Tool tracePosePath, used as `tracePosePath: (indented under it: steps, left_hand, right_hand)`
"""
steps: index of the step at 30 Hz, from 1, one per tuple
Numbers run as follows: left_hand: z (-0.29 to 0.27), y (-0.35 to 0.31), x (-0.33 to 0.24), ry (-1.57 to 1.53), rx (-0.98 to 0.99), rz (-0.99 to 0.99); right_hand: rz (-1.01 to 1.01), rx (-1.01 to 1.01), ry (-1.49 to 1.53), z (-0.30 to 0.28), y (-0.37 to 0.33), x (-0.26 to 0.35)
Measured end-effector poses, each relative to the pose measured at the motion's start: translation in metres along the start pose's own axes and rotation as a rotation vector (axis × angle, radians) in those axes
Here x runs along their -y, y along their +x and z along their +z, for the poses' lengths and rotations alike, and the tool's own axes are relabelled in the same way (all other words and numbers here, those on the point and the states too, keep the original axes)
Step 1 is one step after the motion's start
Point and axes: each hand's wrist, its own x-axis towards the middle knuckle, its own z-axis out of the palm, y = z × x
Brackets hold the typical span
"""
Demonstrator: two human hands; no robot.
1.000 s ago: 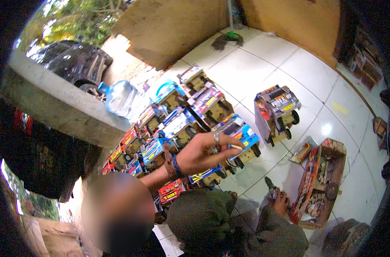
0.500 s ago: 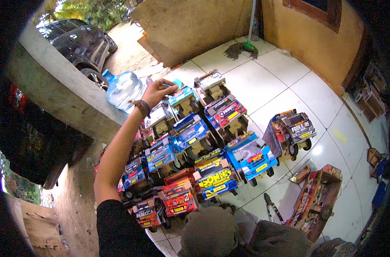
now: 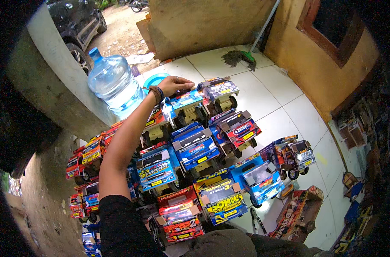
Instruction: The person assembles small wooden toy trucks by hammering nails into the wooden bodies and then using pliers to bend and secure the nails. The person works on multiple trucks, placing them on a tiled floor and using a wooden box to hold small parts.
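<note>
Landmark: the clear blue water jug (image 3: 115,81). Our left hand (image 3: 175,85) is to the right of the jug, at the top of the light-blue toy truck (image 3: 185,101), which also stands right of the jug. Fingers bent, tips drawn together, pointing away from the jug; we cannot tell whether they pinch or touch anything. Right hand: out of view. A turquoise round object (image 3: 154,80) lies between jug and wrist; a grey-white toy truck (image 3: 220,89) stands farther right of the jug, close by the fingertips.

Handling notes (our judgement): with trucks packed this tightly, we should keep the wrist high, bracelets (image 3: 156,93) clear of roofs. Any contact is best light and straight down, since wheels may roll and thin panels could bend.
</note>
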Motion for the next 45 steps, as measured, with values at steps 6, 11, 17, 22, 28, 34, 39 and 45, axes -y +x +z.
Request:
tracePosePath:
  steps: [6, 11, 17, 22, 28, 34, 39, 45]
  left_hand:
    - [0.005, -0.001, 0.011, -0.053, -0.033, 0.012]
    - [0.008, -0.001, 0.011, -0.042, -0.043, 0.052]
    - [0.010, 0.002, 0.016, -0.094, -0.012, 0.056]
    - [0.013, 0.005, 0.019, -0.167, -0.038, 0.043]
    - [0.013, 0.000, 0.017, -0.131, -0.046, 0.085]
    - [0.013, -0.004, 0.012, -0.116, -0.058, 0.094]
    - [0.012, 0.000, 0.015, -0.103, -0.059, 0.057]
    - [0.014, 0.003, 0.018, -0.097, -0.062, 0.086]
  right_hand:
    - [0.016, -0.177, 0.228, -0.097, 0.003, 0.069]
    - [-0.095, -0.161, 0.409, -0.156, -0.010, 0.148]
    - [-0.259, 0.217, 0.534, -0.152, -0.019, 0.270]
    - [-0.315, 0.739, 0.550, -0.088, -0.026, 0.374]
    - [-0.685, 0.740, 0.184, 0.003, -0.020, 0.454]
    - [-1.081, 0.511, 0.010, 0.062, -0.025, 0.479]
    - [-1.127, 0.500, -0.087, 0.079, -0.015, 0.483]
    - [-1.161, 0.472, 0.025, 0.087, -0.013, 0.484]
